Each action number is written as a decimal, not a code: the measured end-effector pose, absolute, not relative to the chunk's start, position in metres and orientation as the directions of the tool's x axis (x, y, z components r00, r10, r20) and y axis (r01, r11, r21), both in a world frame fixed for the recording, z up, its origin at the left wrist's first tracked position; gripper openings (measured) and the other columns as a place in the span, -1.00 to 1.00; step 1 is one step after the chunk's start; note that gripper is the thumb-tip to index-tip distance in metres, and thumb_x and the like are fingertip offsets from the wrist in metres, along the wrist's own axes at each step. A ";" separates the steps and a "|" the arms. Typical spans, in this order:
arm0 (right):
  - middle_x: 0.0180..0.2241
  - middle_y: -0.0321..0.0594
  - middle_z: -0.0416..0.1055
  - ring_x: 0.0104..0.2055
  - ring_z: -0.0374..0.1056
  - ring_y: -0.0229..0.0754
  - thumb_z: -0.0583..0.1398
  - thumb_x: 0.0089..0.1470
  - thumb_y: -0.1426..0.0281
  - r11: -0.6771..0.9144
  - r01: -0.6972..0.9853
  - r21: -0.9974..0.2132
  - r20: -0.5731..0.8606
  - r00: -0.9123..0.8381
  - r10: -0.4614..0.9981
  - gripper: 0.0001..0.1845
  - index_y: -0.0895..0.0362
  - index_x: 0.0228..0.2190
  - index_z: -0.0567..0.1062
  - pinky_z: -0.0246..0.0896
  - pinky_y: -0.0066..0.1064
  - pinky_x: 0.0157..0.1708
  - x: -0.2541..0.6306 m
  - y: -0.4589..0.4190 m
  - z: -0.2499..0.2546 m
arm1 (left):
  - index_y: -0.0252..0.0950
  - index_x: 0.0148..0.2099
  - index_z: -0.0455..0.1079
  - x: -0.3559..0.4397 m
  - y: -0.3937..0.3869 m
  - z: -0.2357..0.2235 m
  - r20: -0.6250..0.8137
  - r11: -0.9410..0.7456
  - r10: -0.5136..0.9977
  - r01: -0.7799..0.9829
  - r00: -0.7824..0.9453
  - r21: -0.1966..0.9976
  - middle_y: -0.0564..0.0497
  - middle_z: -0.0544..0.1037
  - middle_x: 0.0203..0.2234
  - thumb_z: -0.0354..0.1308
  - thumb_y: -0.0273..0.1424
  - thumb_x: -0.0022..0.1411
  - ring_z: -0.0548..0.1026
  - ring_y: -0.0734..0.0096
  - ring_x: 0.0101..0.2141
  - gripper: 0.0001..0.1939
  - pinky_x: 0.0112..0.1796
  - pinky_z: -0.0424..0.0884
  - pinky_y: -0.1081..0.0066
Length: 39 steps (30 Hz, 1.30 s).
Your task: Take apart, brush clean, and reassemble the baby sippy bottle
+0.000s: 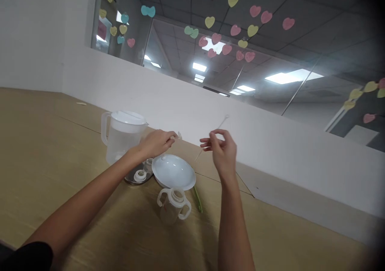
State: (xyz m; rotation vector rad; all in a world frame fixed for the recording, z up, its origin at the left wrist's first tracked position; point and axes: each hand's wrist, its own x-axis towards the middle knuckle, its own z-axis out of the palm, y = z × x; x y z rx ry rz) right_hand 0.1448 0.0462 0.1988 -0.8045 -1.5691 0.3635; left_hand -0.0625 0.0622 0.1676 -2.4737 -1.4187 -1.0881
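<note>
My left hand (159, 142) is closed, pinching a small translucent piece (179, 135) whose kind I cannot make out, above the far left rim of a white bowl (173, 172). Off to the right, my right hand (223, 148) is raised with thumb and forefinger pinched on a thin straw brush (223, 121). The brush slants, its small loop up and its other end pointing down left. Below the bowl stands a clear two-handled baby cup (172, 210) with its top off.
A lidded clear pitcher (124, 136) stands behind my left forearm. A metal tray (132, 180) holds a white ring-shaped cap (140, 176) and a small clear cup (148, 165). A green stick-like tool (197, 199) lies right of the bowl. A white wall (180, 106) rises behind the table.
</note>
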 end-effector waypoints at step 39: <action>-0.58 -0.43 0.37 -0.57 0.41 -0.29 0.01 0.17 0.17 0.890 0.231 -0.393 0.888 0.345 0.303 -0.76 0.05 -0.22 0.17 0.36 -0.47 -0.58 0.111 0.016 0.194 | -0.30 -0.19 0.36 -0.045 0.047 0.164 0.453 -0.742 0.653 0.391 0.607 0.545 0.01 0.56 -0.42 -0.10 -0.32 0.24 0.45 0.41 -0.37 -0.74 -0.37 0.24 0.48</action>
